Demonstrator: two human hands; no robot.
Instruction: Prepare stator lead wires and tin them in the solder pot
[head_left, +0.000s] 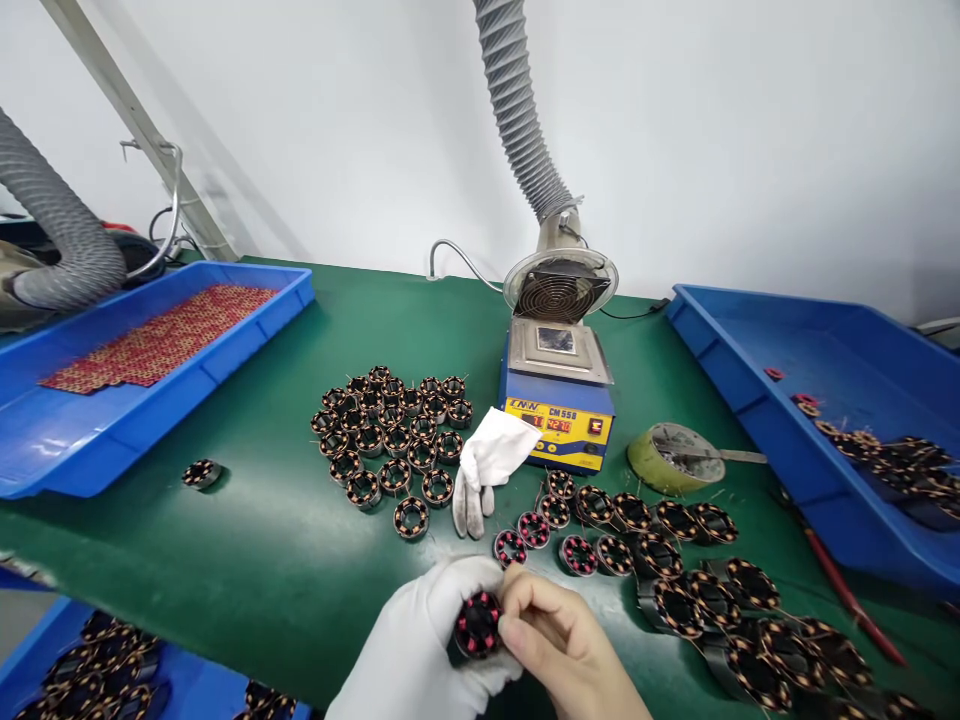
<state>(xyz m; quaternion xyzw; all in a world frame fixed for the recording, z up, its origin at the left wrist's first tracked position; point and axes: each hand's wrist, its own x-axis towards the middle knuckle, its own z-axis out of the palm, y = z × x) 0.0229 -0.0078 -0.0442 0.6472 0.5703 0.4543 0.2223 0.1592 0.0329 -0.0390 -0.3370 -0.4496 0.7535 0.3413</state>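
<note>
My left hand, in a white glove, is wrapped round a motor stator with a black core and pink-red marks inside its ring. My bare right hand is closed in a pinch at the stator's right edge; what lies between its fingertips is hidden. Just beyond my hands sit a few stators with pink-red insides, among them one to the right. An empty white glove lies flat ahead of my hands, beside a cluster of copper-wound stators.
Behind the glove stands a blue and yellow solder pot under a fume hose. A green-yellow tin holds a flat tool. More stators spread rightward near a red-handled tool. Blue trays flank the table, left and right.
</note>
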